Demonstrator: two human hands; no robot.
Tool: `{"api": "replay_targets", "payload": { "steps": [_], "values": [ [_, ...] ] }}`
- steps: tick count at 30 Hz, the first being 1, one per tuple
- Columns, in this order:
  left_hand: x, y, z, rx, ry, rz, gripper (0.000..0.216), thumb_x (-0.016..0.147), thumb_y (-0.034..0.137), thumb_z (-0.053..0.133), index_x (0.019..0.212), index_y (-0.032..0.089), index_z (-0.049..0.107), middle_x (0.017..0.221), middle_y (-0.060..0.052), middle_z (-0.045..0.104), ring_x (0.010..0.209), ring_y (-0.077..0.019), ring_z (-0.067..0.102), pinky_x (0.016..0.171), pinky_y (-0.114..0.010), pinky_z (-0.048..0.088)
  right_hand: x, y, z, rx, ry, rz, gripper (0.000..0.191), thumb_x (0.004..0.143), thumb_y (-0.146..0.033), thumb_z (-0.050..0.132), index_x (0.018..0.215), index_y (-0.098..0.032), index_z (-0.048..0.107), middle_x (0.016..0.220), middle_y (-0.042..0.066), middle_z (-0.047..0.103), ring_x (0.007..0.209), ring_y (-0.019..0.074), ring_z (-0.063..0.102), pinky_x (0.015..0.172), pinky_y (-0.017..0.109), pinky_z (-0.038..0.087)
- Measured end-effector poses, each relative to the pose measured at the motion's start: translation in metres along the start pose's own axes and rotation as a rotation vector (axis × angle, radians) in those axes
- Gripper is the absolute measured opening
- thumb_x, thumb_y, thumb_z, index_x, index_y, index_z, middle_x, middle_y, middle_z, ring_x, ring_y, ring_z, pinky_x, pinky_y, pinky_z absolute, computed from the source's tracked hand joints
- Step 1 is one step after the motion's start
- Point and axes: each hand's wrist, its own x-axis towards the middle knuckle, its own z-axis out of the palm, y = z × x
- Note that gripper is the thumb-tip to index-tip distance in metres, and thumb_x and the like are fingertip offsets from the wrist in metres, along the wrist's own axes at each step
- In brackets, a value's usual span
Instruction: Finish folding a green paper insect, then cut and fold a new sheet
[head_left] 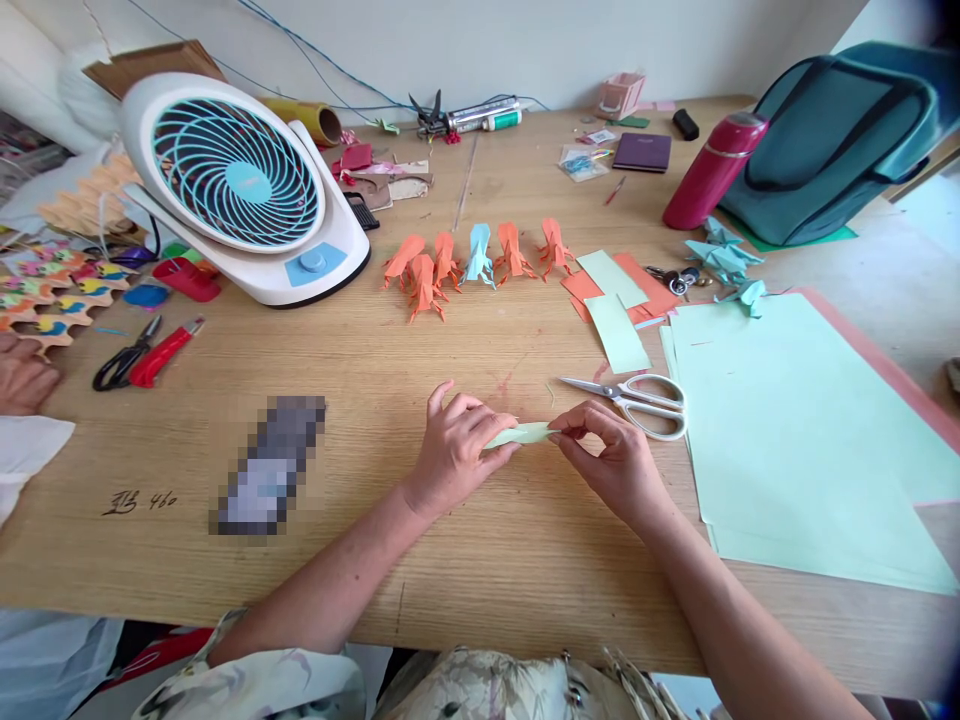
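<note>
A narrow folded piece of pale green paper (525, 434) is held between both hands just above the wooden table (465, 560). My left hand (456, 448) pinches its left end, fingers curled. Its right end is pinched by my right hand (611, 460). White-handled scissors (637, 400) lie just beyond my right hand. Farther back stands a row of folded orange paper figures (431, 268) with one light blue figure (478, 255) among them.
A stack of pale green sheets (787, 440) covers the right side. A white desk fan (240, 190) stands back left, with black scissors (124, 360) and a red cutter (161, 352) near it. A red flask (712, 170) and teal bag (832, 140) sit back right. Another person's hand (22, 375) rests at the far left.
</note>
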Motion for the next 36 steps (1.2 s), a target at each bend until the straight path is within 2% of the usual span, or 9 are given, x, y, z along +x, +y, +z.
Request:
{"api": "replay_targets", "payload": {
  "steps": [4, 6, 9, 13, 19, 24, 29, 34, 36],
  "values": [
    [0.0, 0.0, 0.001, -0.008, -0.001, 0.011, 0.013, 0.09, 0.035, 0.064, 0.097, 0.025, 0.069, 0.08, 0.002, 0.074, 0.086, -0.019, 0.062, 0.111, -0.05, 0.028, 0.001, -0.001, -0.001, -0.026, 0.04, -0.058, 0.011, 0.09, -0.017, 0.06, 0.084, -0.023, 0.067, 0.082, 0.003, 0.058, 0.077, 0.0177, 0.057, 0.07, 0.032, 0.053],
    [0.0, 0.001, 0.001, -0.015, -0.01, 0.014, 0.013, 0.09, 0.035, 0.064, 0.096, 0.025, 0.069, 0.081, 0.002, 0.074, 0.086, -0.0189, 0.061, 0.112, -0.05, 0.027, 0.002, -0.002, -0.001, -0.047, 0.04, -0.09, 0.009, 0.09, -0.017, 0.061, 0.088, -0.024, 0.066, 0.088, 0.005, 0.058, 0.084, 0.0197, 0.059, 0.075, 0.035, 0.053],
    [0.0, 0.002, 0.001, -0.022, -0.03, 0.022, 0.013, 0.09, 0.035, 0.064, 0.097, 0.026, 0.069, 0.082, 0.001, 0.075, 0.086, -0.0188, 0.061, 0.112, -0.05, 0.027, 0.0, -0.003, 0.001, -0.056, -0.041, -0.132, 0.011, 0.089, -0.017, 0.063, 0.098, -0.024, 0.064, 0.1, 0.007, 0.062, 0.095, 0.0221, 0.062, 0.083, 0.038, 0.053],
    [-0.001, 0.004, 0.002, -0.029, -0.053, 0.027, 0.015, 0.092, 0.038, 0.062, 0.097, 0.025, 0.068, 0.081, 0.001, 0.074, 0.086, -0.0187, 0.061, 0.113, -0.05, 0.025, -0.004, -0.002, 0.006, -0.055, -0.122, -0.159, 0.014, 0.092, -0.014, 0.058, 0.102, -0.024, 0.062, 0.1, 0.006, 0.064, 0.092, 0.0207, 0.064, 0.08, 0.035, 0.054],
    [-0.003, 0.004, 0.004, -0.073, -0.035, 0.02, 0.025, 0.093, 0.045, 0.06, 0.105, 0.024, 0.064, 0.085, 0.002, 0.072, 0.086, -0.0171, 0.059, 0.115, -0.047, 0.023, -0.005, 0.003, 0.007, -0.09, -0.239, -0.19, 0.026, 0.092, -0.012, 0.056, 0.116, -0.025, 0.055, 0.109, 0.008, 0.061, 0.099, 0.0224, 0.063, 0.086, 0.037, 0.053],
    [-0.002, 0.004, 0.002, -0.135, -0.103, -0.02, 0.037, 0.092, 0.054, 0.056, 0.111, 0.023, 0.06, 0.09, 0.0, 0.069, 0.089, -0.0175, 0.059, 0.116, -0.046, 0.022, -0.006, 0.002, 0.008, -0.081, -0.263, -0.188, 0.024, 0.093, -0.011, 0.052, 0.114, -0.024, 0.052, 0.106, 0.008, 0.06, 0.097, 0.0225, 0.062, 0.085, 0.037, 0.053],
    [-0.002, 0.003, 0.003, -0.15, -0.142, -0.004, 0.041, 0.093, 0.056, 0.052, 0.116, 0.022, 0.058, 0.097, -0.003, 0.07, 0.094, -0.0192, 0.059, 0.116, -0.047, 0.021, -0.006, 0.003, 0.009, -0.075, -0.272, -0.189, 0.027, 0.093, -0.009, 0.05, 0.116, -0.023, 0.053, 0.109, 0.008, 0.061, 0.1, 0.0222, 0.062, 0.087, 0.037, 0.052],
    [-0.001, 0.003, 0.0, -0.199, -0.087, 0.035, 0.057, 0.091, 0.06, 0.054, 0.13, 0.02, 0.052, 0.12, -0.01, 0.067, 0.117, -0.0248, 0.056, 0.118, -0.049, 0.019, -0.004, 0.007, 0.006, -0.097, -0.244, -0.164, 0.027, 0.091, -0.008, 0.052, 0.114, -0.022, 0.054, 0.109, 0.008, 0.061, 0.1, 0.023, 0.063, 0.088, 0.037, 0.051],
    [0.001, 0.002, -0.004, -0.225, -0.037, 0.018, 0.052, 0.093, 0.058, 0.051, 0.127, 0.019, 0.054, 0.124, -0.011, 0.066, 0.121, -0.0256, 0.055, 0.117, -0.049, 0.021, -0.002, 0.008, 0.004, -0.098, -0.228, -0.151, 0.026, 0.09, -0.009, 0.055, 0.112, -0.022, 0.055, 0.107, 0.007, 0.062, 0.098, 0.0229, 0.063, 0.086, 0.037, 0.051]
  ]
}}
